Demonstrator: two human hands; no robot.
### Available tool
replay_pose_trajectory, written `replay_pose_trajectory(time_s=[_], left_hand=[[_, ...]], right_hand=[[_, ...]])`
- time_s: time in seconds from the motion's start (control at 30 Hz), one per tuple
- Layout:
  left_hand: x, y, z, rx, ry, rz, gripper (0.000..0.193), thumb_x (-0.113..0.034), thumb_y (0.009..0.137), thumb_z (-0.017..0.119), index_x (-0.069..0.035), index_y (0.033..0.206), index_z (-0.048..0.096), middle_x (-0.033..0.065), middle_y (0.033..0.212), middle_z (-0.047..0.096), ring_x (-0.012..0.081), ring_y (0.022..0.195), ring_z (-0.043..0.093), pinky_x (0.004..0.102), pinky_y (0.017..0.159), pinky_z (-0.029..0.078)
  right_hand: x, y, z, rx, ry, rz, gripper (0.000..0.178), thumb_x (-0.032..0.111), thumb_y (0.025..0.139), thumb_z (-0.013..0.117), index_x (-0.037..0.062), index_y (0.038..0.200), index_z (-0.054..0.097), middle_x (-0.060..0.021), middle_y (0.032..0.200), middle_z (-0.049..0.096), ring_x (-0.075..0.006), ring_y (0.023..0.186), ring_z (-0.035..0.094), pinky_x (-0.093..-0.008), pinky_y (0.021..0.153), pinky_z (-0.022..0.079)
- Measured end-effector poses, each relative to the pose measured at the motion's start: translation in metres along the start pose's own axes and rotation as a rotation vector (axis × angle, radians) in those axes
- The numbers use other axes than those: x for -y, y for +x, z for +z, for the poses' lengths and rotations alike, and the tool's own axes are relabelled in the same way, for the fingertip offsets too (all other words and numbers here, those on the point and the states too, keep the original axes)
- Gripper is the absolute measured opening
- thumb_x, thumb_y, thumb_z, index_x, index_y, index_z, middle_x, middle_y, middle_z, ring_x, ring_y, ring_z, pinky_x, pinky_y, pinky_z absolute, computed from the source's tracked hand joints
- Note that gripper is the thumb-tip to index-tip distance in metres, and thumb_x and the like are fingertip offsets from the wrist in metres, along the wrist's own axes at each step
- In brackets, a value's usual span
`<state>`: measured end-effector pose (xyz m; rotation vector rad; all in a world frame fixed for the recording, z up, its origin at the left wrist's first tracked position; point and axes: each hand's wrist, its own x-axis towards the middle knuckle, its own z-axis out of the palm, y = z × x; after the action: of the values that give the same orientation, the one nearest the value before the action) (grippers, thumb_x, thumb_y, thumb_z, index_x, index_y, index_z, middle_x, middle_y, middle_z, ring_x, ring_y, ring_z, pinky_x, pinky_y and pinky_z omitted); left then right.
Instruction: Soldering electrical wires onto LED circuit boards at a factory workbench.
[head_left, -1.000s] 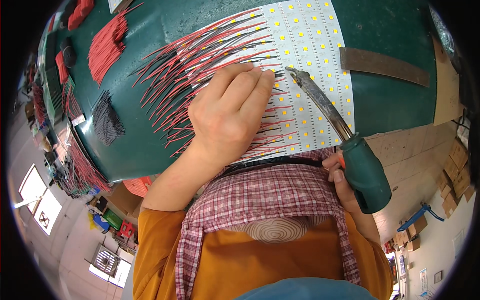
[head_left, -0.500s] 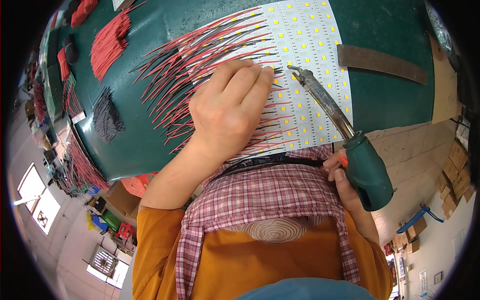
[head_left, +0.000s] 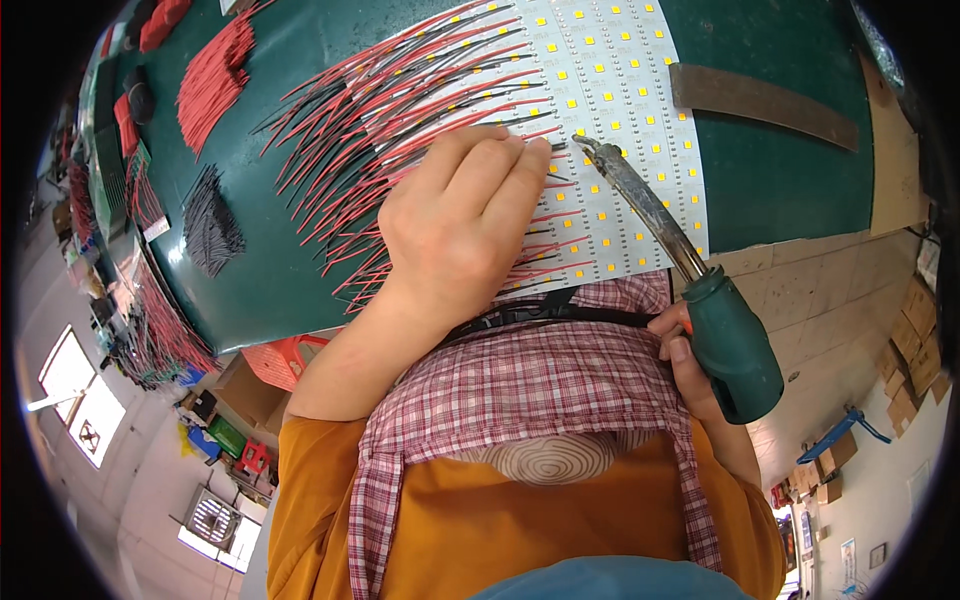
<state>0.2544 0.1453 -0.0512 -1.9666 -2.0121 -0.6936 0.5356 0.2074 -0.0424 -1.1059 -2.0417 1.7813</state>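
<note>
A white LED board (head_left: 655, 150) with rows of yellow chips lies on the green work mat. Many red and black wires (head_left: 320, 185) run across its left half, with their bare ends along the rows. My left hand (head_left: 455, 210) rests over these wires, fingers pinched. A short wire end (head_left: 560, 147) pokes out beside its fingertips; the rest is hidden under the hand. My right hand (head_left: 683, 365) is closed around the green handle of a soldering iron (head_left: 735, 345). The iron's bent tip is just right of my left fingertips, over the board; contact cannot be told.
A curved brown metal strip (head_left: 765, 105) overlaps the board's right edge. At the left of the mat (head_left: 290, 290) lie a bundle of red wires (head_left: 215, 80) and a bundle of black wires (head_left: 212, 225). A red crate (head_left: 280, 362) stands below the table edge.
The board, wire bundles and metal strip sit slightly higher in the picture. The iron's tip has moved slightly down relative to the board. Both hands keep their grips.
</note>
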Motion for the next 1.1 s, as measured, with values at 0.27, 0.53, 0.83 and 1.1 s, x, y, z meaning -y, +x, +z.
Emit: replay_pose_trajectory(time_s=[0.27,0.53,0.83,1.1], left_hand=[[-0.001,0.0,0.001,-0.01,0.039,0.007,0.026,-0.008,0.067,0.066,-0.003,0.092,0.071,0.002,0.084,0.064,0.0169,0.081,0.064,0.0242,0.056,0.05],[-0.001,0.0,0.003,-0.027,0.054,0.013,0.023,-0.008,0.069,0.067,-0.003,0.092,0.07,0.0014,0.083,0.063,0.0159,0.081,0.064,0.0236,0.055,0.05],[0.0,0.002,0.0,0.033,0.058,-0.029,0.025,-0.007,0.068,0.066,-0.004,0.092,0.07,0.0018,0.085,0.063,0.0172,0.082,0.064,0.0246,0.056,0.05],[-0.008,-0.006,-0.003,0.002,-0.058,-0.023,0.029,-0.006,0.064,0.066,-0.002,0.092,0.071,0.0042,0.081,0.063,0.0194,0.08,0.064,0.0266,0.058,0.052]], right_hand=[[0.003,-0.001,0.003,0.036,-0.054,0.057,0.016,0.013,0.093,0.058,0.0017,0.104,0.057,-0.0072,0.091,0.063,-0.0092,0.072,0.053,-0.0247,0.066,0.047],[0.002,0.002,-0.001,0.123,-0.149,0.089,0.018,0.016,0.094,0.058,0.0018,0.105,0.059,-0.0063,0.088,0.063,-0.0092,0.069,0.054,-0.0242,0.065,0.046],[0.003,0.002,0.007,-0.073,0.526,0.173,0.025,0.008,0.086,0.066,-0.0044,0.108,0.062,-0.0095,0.083,0.069,-0.012,0.07,0.064,-0.0236,0.065,0.053],[-0.001,0.001,0.0,0.003,-0.173,-0.083,0.023,0.007,0.083,0.066,0.0012,0.105,0.065,-0.0056,0.082,0.073,-0.0175,0.076,0.071,-0.0268,0.068,0.054]])
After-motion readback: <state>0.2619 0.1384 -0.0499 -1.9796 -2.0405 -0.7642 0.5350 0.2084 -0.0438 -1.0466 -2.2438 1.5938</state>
